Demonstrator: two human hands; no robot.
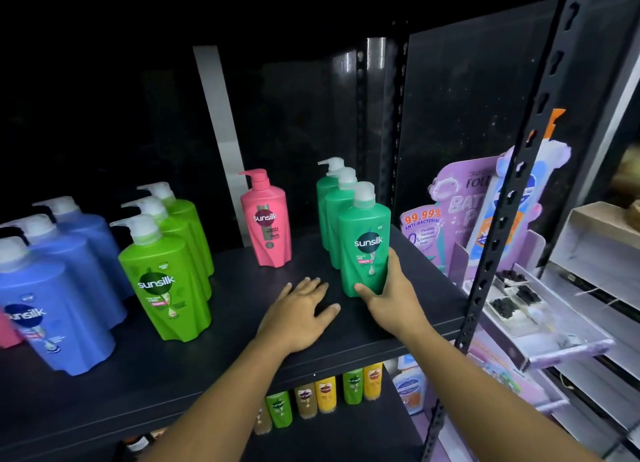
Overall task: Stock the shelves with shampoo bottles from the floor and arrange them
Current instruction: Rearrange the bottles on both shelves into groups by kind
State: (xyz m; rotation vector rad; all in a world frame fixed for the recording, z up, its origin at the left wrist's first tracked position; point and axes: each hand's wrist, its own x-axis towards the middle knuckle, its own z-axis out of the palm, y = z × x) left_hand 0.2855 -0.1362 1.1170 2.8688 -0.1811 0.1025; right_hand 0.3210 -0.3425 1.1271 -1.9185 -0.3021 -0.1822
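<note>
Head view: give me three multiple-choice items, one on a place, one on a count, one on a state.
1. The pink bottle stands: A) on the lower shelf; B) between the lime-green row and the dark-green row; C) in a hand.
2. Bottles in the dark-green row: A) one; B) five; C) three.
3. The left hand: A) lies flat on the shelf; B) grips a bottle; C) is hidden.
Key: B, it stands alone between them; C, three pump tops show; A, its fingers are straight.
</note>
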